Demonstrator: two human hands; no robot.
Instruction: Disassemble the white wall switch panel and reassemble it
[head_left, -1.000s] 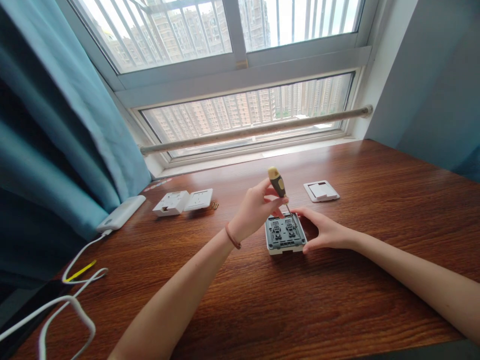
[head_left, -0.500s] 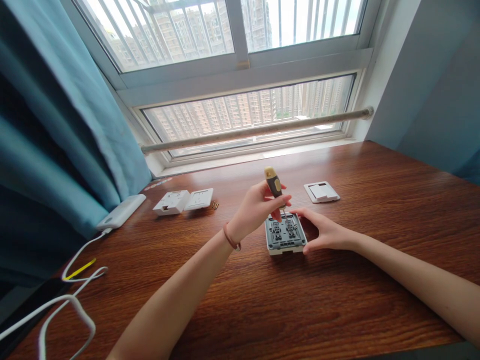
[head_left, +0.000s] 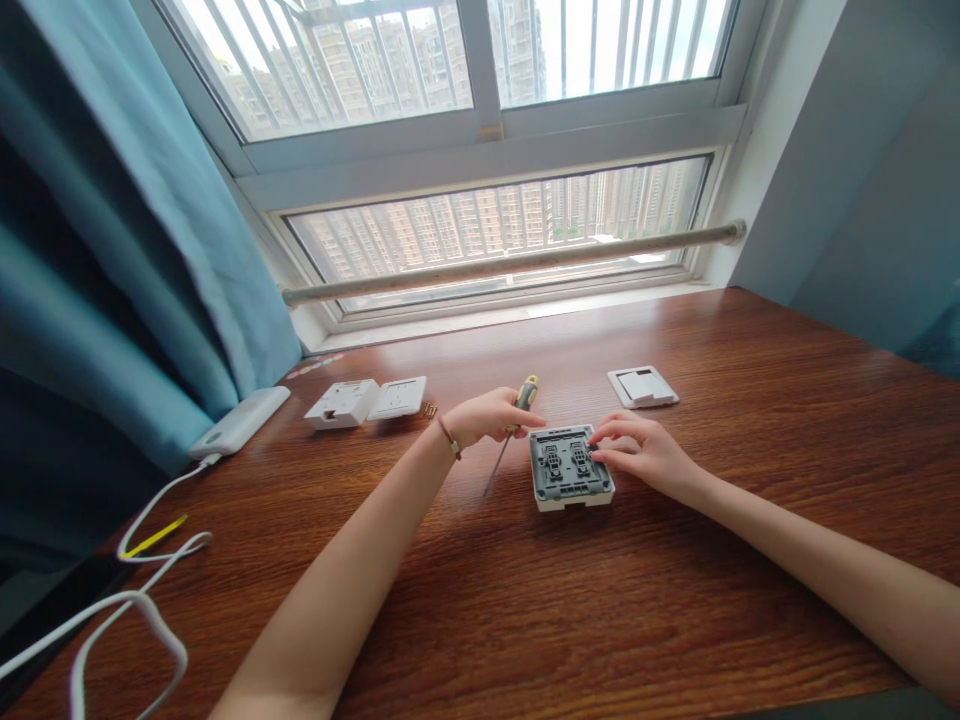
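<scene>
A grey switch module in a white box [head_left: 571,468] lies on the wooden table, its two mechanisms facing up. My left hand [head_left: 495,415] is at its upper left and holds a screwdriver [head_left: 527,394] with a yellow and dark handle, the thin shaft slanting down to the left, away from the module. At the module's right edge is my right hand [head_left: 641,452], thumb and fingers drawn together near the right mechanism; whatever they pinch is too small to make out.
A white cover plate [head_left: 643,387] lies behind my right hand. To the left are a white socket box [head_left: 343,404], a white panel [head_left: 397,397], several brass screws [head_left: 430,410], a white power bank [head_left: 241,423] with a cable and a yellow stick [head_left: 156,537].
My left hand has lifted the screwdriver off the module and moved left, tilting it. My right hand has let go of the box's side and brought its fingertips onto the right edge.
</scene>
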